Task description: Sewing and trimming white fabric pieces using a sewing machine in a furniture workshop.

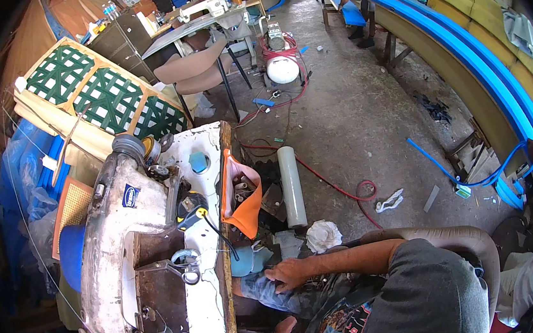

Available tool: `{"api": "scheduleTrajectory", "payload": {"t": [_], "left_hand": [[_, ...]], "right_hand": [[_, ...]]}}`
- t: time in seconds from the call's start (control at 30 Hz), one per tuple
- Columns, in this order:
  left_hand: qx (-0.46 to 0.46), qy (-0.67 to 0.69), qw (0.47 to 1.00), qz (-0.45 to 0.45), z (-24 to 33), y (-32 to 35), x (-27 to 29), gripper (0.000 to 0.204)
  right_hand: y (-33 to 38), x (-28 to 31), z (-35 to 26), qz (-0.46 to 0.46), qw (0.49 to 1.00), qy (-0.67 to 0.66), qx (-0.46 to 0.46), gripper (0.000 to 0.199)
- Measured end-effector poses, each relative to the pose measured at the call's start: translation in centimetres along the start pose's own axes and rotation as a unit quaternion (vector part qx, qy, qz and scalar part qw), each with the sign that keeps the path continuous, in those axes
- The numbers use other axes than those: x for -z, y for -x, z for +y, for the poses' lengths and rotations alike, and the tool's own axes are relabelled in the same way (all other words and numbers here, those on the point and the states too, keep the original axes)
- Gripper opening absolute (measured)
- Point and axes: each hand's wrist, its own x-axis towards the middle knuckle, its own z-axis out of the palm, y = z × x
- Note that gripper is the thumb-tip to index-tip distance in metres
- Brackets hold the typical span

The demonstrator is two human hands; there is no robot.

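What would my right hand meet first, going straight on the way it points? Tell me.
Past the shorts it seems to rest on, your right hand would probably meet the table's edge, though depth and height are hard to judge here.

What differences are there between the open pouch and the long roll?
The pouch is orange, whereas the roll is whitish. The pouch gapes, with things inside; the roll is a plain cylinder. The pouch is at the table's edge, the roll farther from it. Both appear right of the table.
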Motion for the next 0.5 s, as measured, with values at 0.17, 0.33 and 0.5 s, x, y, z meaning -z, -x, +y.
{"api": "scheduleTrajectory", "payload": {"t": [0.17, 0.33, 0.5], "left_hand": [[0.018, 0.000, 0.999, -0.031, 1.5, -0.7, 1.1, 0.038], [-0.033, 0.028, 0.999, 0.005, -0.8, 0.2, -0.6, 0.034], [-0.022, 0.015, 1.000, -0.013, -0.7, 0.3, -0.5, 0.032]], "right_hand": [[-0.2, 0.1, -0.4, -0.011, 1.000, 0.018, -0.014, 0.053], [-0.1, -0.5, -0.2, 0.014, 1.000, 0.022, 0.010, 0.049], [-0.2, -0.6, -0.4, -0.008, 0.999, 0.033, -0.010, 0.057]]}}
